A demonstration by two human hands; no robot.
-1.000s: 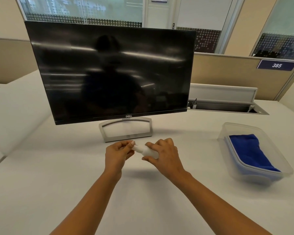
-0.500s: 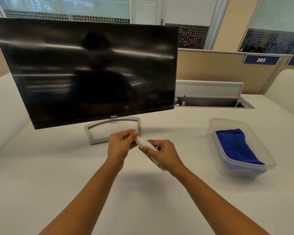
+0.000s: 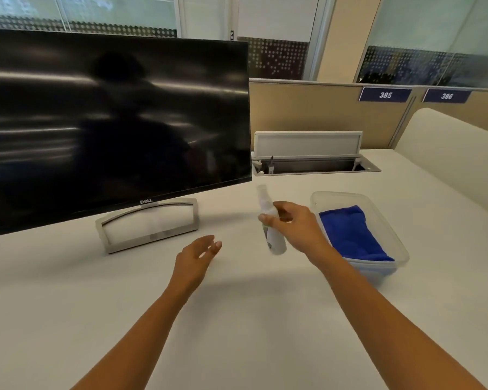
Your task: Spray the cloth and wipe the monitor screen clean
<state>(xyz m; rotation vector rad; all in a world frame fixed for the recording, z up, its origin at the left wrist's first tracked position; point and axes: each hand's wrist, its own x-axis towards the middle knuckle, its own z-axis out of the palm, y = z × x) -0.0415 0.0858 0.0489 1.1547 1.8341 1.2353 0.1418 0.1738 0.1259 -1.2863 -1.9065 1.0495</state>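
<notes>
A black monitor on a silver stand fills the left of the head view, its dark screen showing streaky reflections. My right hand grips a small white spray bottle, held upright above the desk just left of a clear plastic tub. A folded blue cloth lies inside that tub. My left hand hovers over the desk in front of the stand, fingers apart and holding nothing.
The white desk stretches around both arms. Behind the tub an open cable hatch with a raised lid sits in the desk. Beige partitions carry number signs 385 and 386 at the back right.
My left hand has let go of the bottle's top and dropped back toward the desk. My right hand has carried the bottle rightward toward the tub. The view has shifted right.
</notes>
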